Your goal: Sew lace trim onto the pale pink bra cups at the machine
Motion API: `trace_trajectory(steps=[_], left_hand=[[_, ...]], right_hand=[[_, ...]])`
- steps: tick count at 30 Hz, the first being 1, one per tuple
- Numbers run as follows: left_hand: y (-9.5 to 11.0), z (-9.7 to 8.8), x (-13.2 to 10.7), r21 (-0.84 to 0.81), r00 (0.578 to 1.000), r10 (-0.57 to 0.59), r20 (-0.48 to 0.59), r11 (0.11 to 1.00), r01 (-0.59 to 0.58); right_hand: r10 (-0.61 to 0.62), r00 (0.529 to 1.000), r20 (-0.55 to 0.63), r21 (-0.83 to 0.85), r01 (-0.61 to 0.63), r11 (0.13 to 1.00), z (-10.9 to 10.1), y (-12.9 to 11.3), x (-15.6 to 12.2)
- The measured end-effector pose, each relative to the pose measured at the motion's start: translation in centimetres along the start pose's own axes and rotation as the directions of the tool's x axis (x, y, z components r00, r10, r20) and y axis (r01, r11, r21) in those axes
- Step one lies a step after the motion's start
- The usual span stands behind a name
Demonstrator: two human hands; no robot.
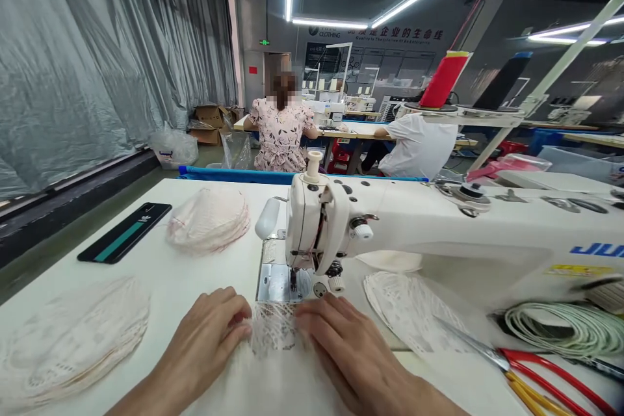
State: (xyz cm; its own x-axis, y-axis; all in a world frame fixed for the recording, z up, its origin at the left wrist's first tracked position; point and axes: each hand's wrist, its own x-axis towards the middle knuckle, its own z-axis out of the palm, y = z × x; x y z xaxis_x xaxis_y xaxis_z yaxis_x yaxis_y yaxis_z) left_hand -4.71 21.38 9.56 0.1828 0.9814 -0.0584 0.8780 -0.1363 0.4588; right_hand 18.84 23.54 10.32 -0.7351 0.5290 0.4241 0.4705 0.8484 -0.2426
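A strip of white lace fabric [273, 328] is stretched between my hands, just in front of the sewing machine's needle plate [273, 283]. My left hand [207, 331] pinches its left side between thumb and fingers. At the right side my right hand [348, 341] grips the lace with its fingers close together; its fingertips are a little blurred. The presser foot [293, 279] of the white sewing machine [322, 221] sits just beyond the lace. The lower part of the fabric is smeared by motion.
Stacked lace pieces [78, 338] and a pale fabric pile [209, 218] lie left, near a black phone-like slab [124, 234]. More lace [414, 312], scissors [492, 354] with red handles and coiled pale cord [560, 331] lie right. Two people sit at tables ahead.
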Motion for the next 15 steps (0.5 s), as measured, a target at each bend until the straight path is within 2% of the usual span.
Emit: trace_trajectory(steps=[3,5,7,11,15], left_hand=[[0.5,0.4,0.4,-0.002,1.0,0.029,-0.009,1.0,-0.029],[1.0,0.7,0.9,-0.035,0.998,0.065,-0.009,0.997,-0.065],[1.5,1.1,1.4,-0.064,0.994,0.111,-0.026,0.992,-0.112],[2.7,1.7,1.9,-0.117,0.983,0.172,-0.069,0.977,-0.179],[3.6,1.4,1.9,-0.148,0.986,0.164,-0.001,0.976,-0.162]], right_hand=[[0.094,0.995,0.022,-0.043,-0.093,0.995,2.3,0.0,1.4],[0.122,0.991,0.049,-0.047,-0.12,0.992,3.1,0.2,1.3],[0.157,0.987,0.04,-0.026,-0.156,0.987,2.8,0.2,0.3],[0.244,0.969,-0.047,-0.033,-0.246,0.969,0.7,-0.5,-1.5],[0.255,0.965,-0.064,0.082,-0.25,0.965,0.7,-0.8,-0.9]])
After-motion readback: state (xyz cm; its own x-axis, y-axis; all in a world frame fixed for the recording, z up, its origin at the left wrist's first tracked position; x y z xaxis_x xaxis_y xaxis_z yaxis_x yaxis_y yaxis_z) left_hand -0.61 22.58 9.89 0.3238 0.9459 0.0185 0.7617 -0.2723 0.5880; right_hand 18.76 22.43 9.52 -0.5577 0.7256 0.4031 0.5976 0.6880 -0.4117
